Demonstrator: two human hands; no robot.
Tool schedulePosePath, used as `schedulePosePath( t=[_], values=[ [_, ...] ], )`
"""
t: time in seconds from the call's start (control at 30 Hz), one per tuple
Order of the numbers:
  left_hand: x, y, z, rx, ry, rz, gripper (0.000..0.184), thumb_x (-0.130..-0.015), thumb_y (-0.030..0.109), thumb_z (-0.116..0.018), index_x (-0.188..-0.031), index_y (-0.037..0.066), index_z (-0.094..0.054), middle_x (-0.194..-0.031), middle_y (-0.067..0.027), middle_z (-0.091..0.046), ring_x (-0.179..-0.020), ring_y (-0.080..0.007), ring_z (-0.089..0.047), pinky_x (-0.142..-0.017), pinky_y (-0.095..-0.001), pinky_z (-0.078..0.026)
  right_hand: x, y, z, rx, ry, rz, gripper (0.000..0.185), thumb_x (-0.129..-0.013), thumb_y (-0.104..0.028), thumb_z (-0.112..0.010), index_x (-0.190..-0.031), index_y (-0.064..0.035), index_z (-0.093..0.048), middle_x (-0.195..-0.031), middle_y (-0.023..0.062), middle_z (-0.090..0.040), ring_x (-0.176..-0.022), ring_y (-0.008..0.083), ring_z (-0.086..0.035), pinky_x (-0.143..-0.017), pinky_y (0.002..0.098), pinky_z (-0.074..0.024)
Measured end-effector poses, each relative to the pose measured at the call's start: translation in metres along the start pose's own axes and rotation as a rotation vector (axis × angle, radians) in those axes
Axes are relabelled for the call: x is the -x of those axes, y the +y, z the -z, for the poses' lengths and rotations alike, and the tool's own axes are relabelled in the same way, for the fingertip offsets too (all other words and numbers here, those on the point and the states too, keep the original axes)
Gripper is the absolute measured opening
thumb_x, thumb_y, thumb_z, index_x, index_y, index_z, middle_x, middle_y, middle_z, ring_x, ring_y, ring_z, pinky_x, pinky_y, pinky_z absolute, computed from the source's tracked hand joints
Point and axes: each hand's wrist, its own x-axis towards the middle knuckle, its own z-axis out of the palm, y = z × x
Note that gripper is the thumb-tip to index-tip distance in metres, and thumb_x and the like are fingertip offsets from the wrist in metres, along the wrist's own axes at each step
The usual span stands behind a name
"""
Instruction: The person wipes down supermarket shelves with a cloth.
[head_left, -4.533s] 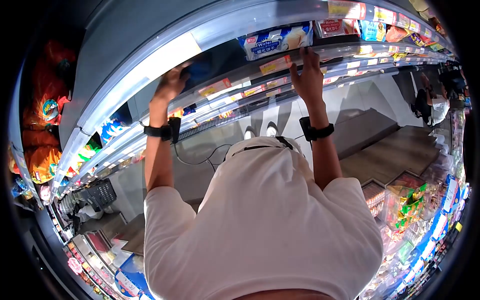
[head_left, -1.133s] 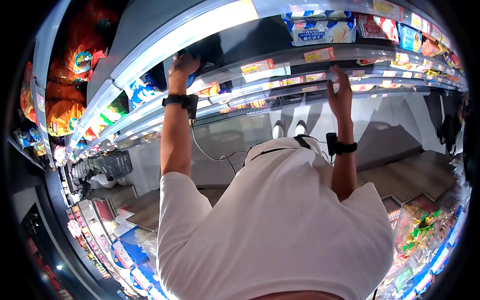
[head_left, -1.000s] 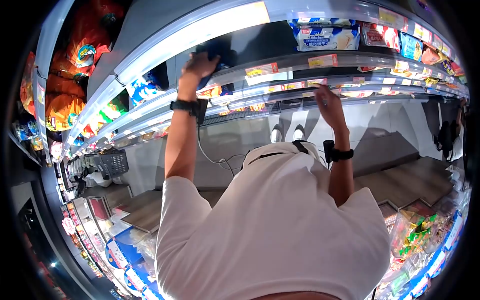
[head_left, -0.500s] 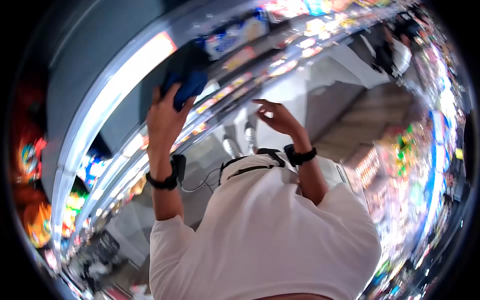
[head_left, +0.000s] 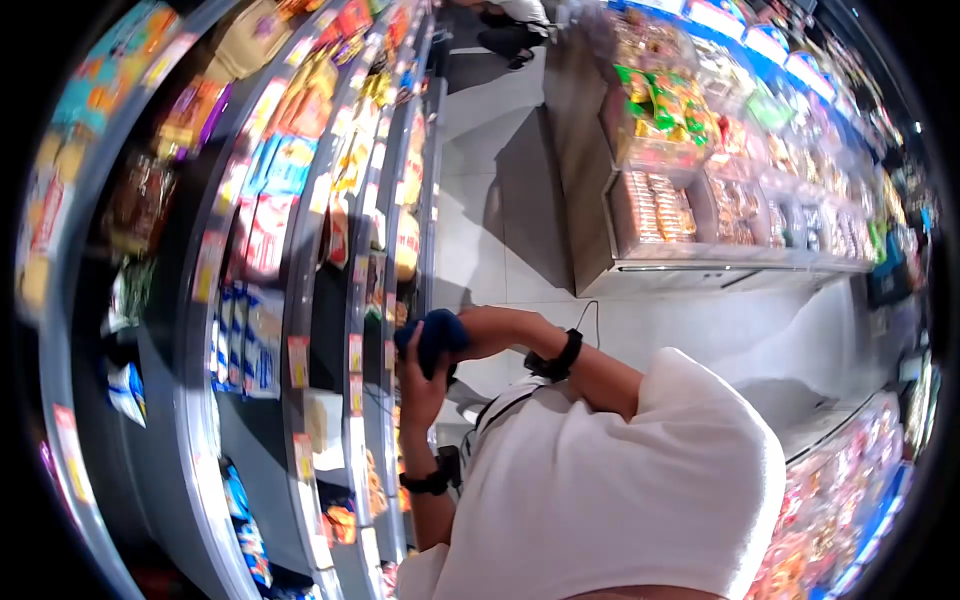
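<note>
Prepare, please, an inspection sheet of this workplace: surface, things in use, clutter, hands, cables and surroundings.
Surface: grey shelf, with a bare stretch between the packs; no spill seen.
Things in use: dark blue cloth, bunched between the hands, off the shelf.
Clutter: blue-and-white wafer packs stand in a row on the shelf; blue snack packs sit farther along.
Left hand: fingers on the cloth.
Right hand: at the cloth's other side; its fingertips are hidden.
Cables: thin dark cable loops beside the right forearm; its ends cannot be traced.
Surroundings: display bins across the aisle; another person farther down it.
</note>
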Motion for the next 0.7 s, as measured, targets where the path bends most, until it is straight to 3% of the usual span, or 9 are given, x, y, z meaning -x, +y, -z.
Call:
schedulePosePath(
  t=[0.1,0.27,0.3,0.4,0.43,0.47,0.53,0.6,0.7],
  values=[
    [-0.036,0.023,-0.057,0.087,-0.148,0.024,0.068,-0.094,0.024,-0.068,-0.150,0.008,-0.034,-0.136,-0.0220,-0.054,-0.129,-0.0328,-0.052,-0.109,-0.0397,-0.038,0.049,0.043,0.040,-0.006,0.006,-0.104,0.039,-0.090,-0.045,-0.069,-0.109,-0.0110,-0.068,-0.099,0.0142,-0.072,-0.091,0.0337,-0.066,-0.081,0.0403,-0.0506],
    [-0.103,0.055,-0.166,-0.053,-0.475,0.034,0.101,-0.082,0.033,-0.082,-0.157,0.013,-0.017,-0.133,-0.0237,-0.055,-0.123,-0.0355,-0.056,-0.102,-0.0406,-0.045,0.165,0.133,0.102,-0.022,0.172,-0.314,0.048,-0.093,-0.052,-0.062,-0.101,-0.0047,-0.068,-0.092,0.0182,-0.070,-0.083,0.0367,-0.063,-0.076,0.0426,-0.0499],
    [-0.117,0.063,-0.187,-0.085,-0.585,0.095,0.108,-0.081,0.033,-0.081,-0.157,0.015,-0.008,-0.132,-0.0283,-0.056,-0.120,-0.0426,-0.058,-0.100,-0.0457,-0.046,0.187,0.137,0.121,-0.038,0.177,-0.388,0.050,-0.094,-0.053,-0.060,-0.099,-0.0036,-0.067,-0.090,0.0192,-0.069,-0.081,0.0369,-0.062,-0.075,0.0430,-0.0497],
    [-0.160,0.057,-0.263,-0.066,-0.770,0.002,0.098,-0.074,0.041,-0.086,-0.150,0.009,-0.033,-0.129,-0.0260,-0.059,-0.117,-0.0366,-0.062,-0.098,-0.0430,-0.049,0.252,0.160,0.144,-0.183,0.387,-0.400,0.055,-0.096,-0.056,-0.056,-0.102,-0.0023,-0.066,-0.082,0.0177,-0.065,-0.075,0.0287,-0.060,-0.074,0.0407,-0.0496],
    [-0.172,0.070,-0.280,0.002,-0.894,0.062,0.090,-0.072,0.043,-0.087,-0.141,0.004,-0.045,-0.120,-0.0191,-0.064,-0.110,-0.0275,-0.065,-0.095,-0.0384,-0.050,0.270,0.165,0.147,-0.225,0.460,-0.396,0.054,-0.097,-0.055,-0.055,-0.104,-0.0026,-0.065,-0.083,0.0155,-0.065,-0.077,0.0253,-0.059,-0.075,0.0392,-0.0495],
    [-0.181,0.075,-0.298,0.114,-0.995,0.095,0.085,-0.073,0.043,-0.087,-0.136,0.000,-0.048,-0.111,-0.0114,-0.066,-0.102,-0.0202,-0.064,-0.092,-0.0346,-0.051,0.285,0.167,0.150,-0.264,0.525,-0.397,0.053,-0.098,-0.055,-0.055,-0.105,-0.0029,-0.065,-0.085,0.0133,-0.065,-0.079,0.0220,-0.058,-0.076,0.0377,-0.0493],
    [-0.202,0.104,-0.331,0.119,-1.134,0.067,0.081,-0.075,0.042,-0.086,-0.133,-0.002,-0.050,-0.106,-0.0076,-0.066,-0.097,-0.0173,-0.063,-0.089,-0.0334,-0.051,0.309,0.164,0.159,-0.411,0.670,-0.363,0.048,-0.100,-0.049,-0.055,-0.106,-0.0019,-0.061,-0.087,0.0073,-0.063,-0.082,0.0173,-0.055,-0.077,0.0354,-0.0483],
    [-0.215,0.119,-0.360,0.247,-1.109,-0.114,0.065,-0.082,0.038,-0.080,-0.127,-0.002,-0.054,-0.103,-0.0101,-0.068,-0.092,-0.0203,-0.064,-0.083,-0.0346,-0.052,0.325,0.167,0.165,-0.536,0.839,-0.320,0.046,-0.100,-0.045,-0.057,-0.111,-0.0014,-0.061,-0.089,0.0035,-0.063,-0.084,0.0130,-0.054,-0.079,0.0324,-0.0481],
    [-0.243,0.158,-0.376,-0.035,-0.989,-0.238,0.060,-0.081,0.037,-0.080,-0.121,-0.002,-0.057,-0.100,-0.0201,-0.068,-0.093,-0.0284,-0.067,-0.084,-0.0373,-0.051,0.331,0.186,0.175,-0.606,1.069,-0.327,0.040,-0.098,-0.040,-0.063,-0.113,-0.0029,-0.064,-0.091,0.0023,-0.064,-0.085,0.0100,-0.054,-0.078,0.0300,-0.0480]
  ],
)
